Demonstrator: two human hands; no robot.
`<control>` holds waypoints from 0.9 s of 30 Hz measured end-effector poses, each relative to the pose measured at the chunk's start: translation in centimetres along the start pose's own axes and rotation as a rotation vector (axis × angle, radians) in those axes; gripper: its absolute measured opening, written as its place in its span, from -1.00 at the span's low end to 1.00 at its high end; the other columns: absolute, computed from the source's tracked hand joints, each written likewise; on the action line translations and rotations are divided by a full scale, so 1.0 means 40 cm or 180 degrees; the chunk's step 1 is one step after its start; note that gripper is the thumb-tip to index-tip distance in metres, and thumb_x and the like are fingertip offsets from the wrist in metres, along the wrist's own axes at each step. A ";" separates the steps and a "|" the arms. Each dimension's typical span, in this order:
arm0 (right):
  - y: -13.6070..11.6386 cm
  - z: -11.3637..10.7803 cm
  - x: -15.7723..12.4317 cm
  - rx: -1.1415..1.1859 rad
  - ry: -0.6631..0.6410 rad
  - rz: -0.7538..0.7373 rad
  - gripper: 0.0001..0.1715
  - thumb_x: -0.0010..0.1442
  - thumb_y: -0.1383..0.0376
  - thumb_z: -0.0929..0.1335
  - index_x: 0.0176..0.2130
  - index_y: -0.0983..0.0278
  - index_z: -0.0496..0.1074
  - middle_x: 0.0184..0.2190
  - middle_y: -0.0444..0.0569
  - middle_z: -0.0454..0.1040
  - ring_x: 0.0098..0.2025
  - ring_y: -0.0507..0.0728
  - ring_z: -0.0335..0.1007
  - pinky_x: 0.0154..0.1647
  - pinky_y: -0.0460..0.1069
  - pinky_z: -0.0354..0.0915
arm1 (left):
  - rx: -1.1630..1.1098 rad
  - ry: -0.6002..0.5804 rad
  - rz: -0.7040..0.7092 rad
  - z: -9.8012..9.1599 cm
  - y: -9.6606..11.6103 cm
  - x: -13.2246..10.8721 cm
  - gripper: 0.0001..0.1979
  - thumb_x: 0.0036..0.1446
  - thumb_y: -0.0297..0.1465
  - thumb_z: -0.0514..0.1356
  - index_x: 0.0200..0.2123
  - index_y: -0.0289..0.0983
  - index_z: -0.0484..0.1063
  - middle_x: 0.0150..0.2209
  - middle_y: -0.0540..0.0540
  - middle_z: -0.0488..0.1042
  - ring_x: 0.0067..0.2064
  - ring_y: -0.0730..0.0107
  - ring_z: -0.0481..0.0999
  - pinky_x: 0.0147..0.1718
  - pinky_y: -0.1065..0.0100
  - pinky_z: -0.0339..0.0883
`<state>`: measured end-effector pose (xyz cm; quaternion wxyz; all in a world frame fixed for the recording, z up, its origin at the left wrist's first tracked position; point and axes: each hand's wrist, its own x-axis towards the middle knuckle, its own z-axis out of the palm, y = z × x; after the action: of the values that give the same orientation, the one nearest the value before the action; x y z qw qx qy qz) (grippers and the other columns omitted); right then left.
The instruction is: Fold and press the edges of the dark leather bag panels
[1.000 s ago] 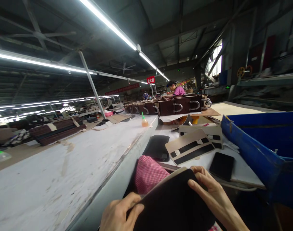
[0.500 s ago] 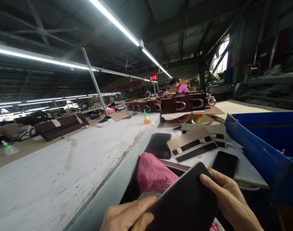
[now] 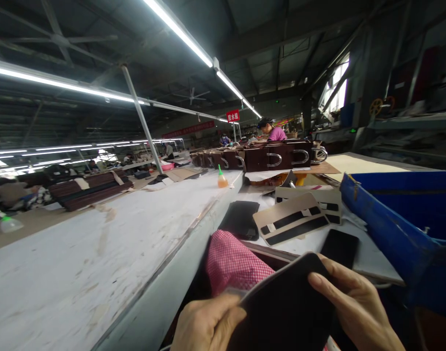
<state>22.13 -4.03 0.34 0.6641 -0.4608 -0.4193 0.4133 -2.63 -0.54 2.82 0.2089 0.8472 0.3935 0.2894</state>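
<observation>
While the black panel (image 3: 281, 312) is held tilted on the near side of the pink checked cloth (image 3: 232, 261), its left edge is pinched between thumb and fingers of the left hand (image 3: 208, 321), and its upper right corner is grasped by the right hand (image 3: 351, 297), thumb on the dark face. The step in hand is judged to be a handling of the panel's rim, though what is being done to it cannot be told. For the next move, an even hold on both sides seems to be called for, so that the sheet is not bent. Beyond the cloth, a black stack (image 3: 240, 219) is seen, and farther right of the cloth a beige panel (image 3: 291, 220) with black strips is laid. To the right of the cloth, a dark slab (image 3: 340, 246) is set; past it, sideways movement seems to be limited by the wall of the blue bin (image 3: 387, 219). Left of the cloth, more room seems to be offered above the white worktable (image 3: 128, 253), though its long edge is met first.
</observation>
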 end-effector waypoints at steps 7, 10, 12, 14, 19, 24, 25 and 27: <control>0.006 -0.004 0.009 -0.0065 -0.0040 -0.0194 -0.66 0.01 0.04 0.55 -0.43 0.25 0.57 -0.43 -0.01 0.52 -0.40 0.17 0.46 -0.44 -0.04 0.44 | 0.0155 0.0127 0.0050 0.019 0.001 0.001 -0.71 0.38 -0.30 0.03 -0.35 -0.20 0.46 -0.60 0.10 0.34 -0.58 0.57 0.35 -0.57 0.55 0.12; 0.005 -0.004 0.008 -0.0128 -0.0035 -0.0281 -0.61 0.02 0.02 0.54 -0.50 0.26 0.51 -0.47 -0.02 0.49 -0.40 0.19 0.47 -0.44 -0.02 0.43 | 0.0211 0.0064 0.0120 0.019 -0.001 0.001 -0.72 0.38 -0.32 0.03 -0.36 -0.21 0.45 -0.59 0.09 0.37 -0.58 0.56 0.39 -0.58 0.57 0.15; 0.004 -0.003 0.006 -0.0192 -0.0032 -0.0341 -0.59 0.03 0.02 0.53 -0.53 0.26 0.47 -0.49 -0.03 0.48 -0.42 0.17 0.45 -0.44 -0.02 0.41 | 0.0269 0.0100 0.0177 0.022 0.001 0.005 -0.74 0.37 -0.33 0.05 -0.35 -0.21 0.46 -0.59 0.09 0.42 -0.58 0.55 0.43 -0.59 0.57 0.15; 0.003 0.000 0.002 -0.0246 -0.0055 -0.0341 -0.60 0.05 0.03 0.53 -0.52 0.26 0.48 -0.49 -0.04 0.47 -0.43 0.15 0.42 -0.45 -0.03 0.39 | 0.0398 0.0193 0.0324 0.030 0.006 0.010 -0.76 0.36 -0.35 0.07 -0.35 -0.20 0.46 -0.59 0.09 0.46 -0.58 0.53 0.46 -0.60 0.57 0.18; -0.001 0.008 -0.006 -0.0147 -0.0132 -0.0145 -0.65 0.12 0.04 0.50 -0.43 0.27 0.51 -0.48 -0.06 0.43 -0.45 0.09 0.34 -0.49 -0.06 0.32 | 0.0808 0.0547 0.0973 0.049 0.030 0.031 -0.66 0.41 -0.35 -0.02 -0.31 -0.26 0.50 -0.63 0.06 0.47 -0.67 0.49 0.44 -0.66 0.53 0.25; -0.010 0.015 -0.001 -0.0112 -0.0143 -0.0039 -0.63 0.13 0.05 0.50 -0.46 0.27 0.48 -0.47 -0.09 0.40 -0.44 0.06 0.30 -0.48 -0.09 0.31 | 0.1180 0.1213 0.1458 0.052 0.058 0.051 -0.49 0.46 -0.30 -0.14 -0.35 -0.35 0.51 -0.69 0.04 0.45 -0.74 0.47 0.42 -0.74 0.46 0.23; -0.011 0.016 0.000 -0.0123 -0.0149 -0.0046 -0.64 0.13 0.04 0.50 -0.45 0.27 0.49 -0.47 -0.09 0.40 -0.44 0.06 0.30 -0.48 -0.09 0.32 | 0.1246 0.1273 0.1515 0.053 0.061 0.053 -0.49 0.46 -0.31 -0.15 -0.36 -0.35 0.51 -0.71 0.06 0.42 -0.76 0.48 0.39 -0.76 0.44 0.20; -0.015 0.019 0.000 -0.0167 -0.0161 -0.0074 -0.64 0.14 0.03 0.49 -0.43 0.27 0.50 -0.46 -0.08 0.43 -0.44 0.07 0.33 -0.47 -0.09 0.34 | 0.1324 0.1334 0.1593 0.057 0.063 0.057 -0.50 0.46 -0.34 -0.16 -0.36 -0.34 0.49 -0.73 0.08 0.38 -0.77 0.48 0.38 -0.77 0.41 0.18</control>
<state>21.53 -3.97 1.08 0.6458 -0.4625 -0.4519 0.4059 1.42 -0.56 3.33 -0.1294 0.8638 0.2590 0.4123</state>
